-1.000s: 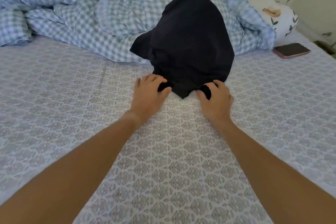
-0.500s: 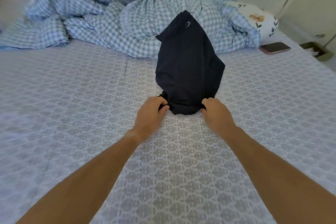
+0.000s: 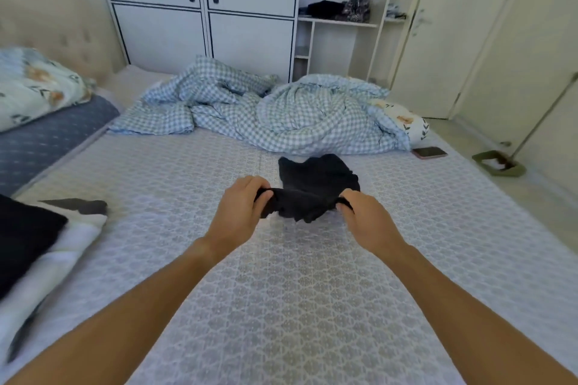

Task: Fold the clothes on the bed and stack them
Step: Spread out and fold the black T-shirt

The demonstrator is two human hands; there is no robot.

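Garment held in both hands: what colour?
Plain black garment, no visible print. Seen only in the head view, gripped by left hand and right hand.

Soft matt black cloth garment (image 3: pixel 316 187), crumpled checked cotton-looking duvet (image 3: pixel 281 112), bed sheet (image 3: pixel 297 291) of printed woven cloth, matt, phone (image 3: pixel 429 152) with glossy dark screen, smooth painted white wardrobe (image 3: pixel 203 15)

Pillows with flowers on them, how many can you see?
2. One flowery pillow lies far left by the headboard; the other peeks from under the checked blanket, far right. More may be hidden.
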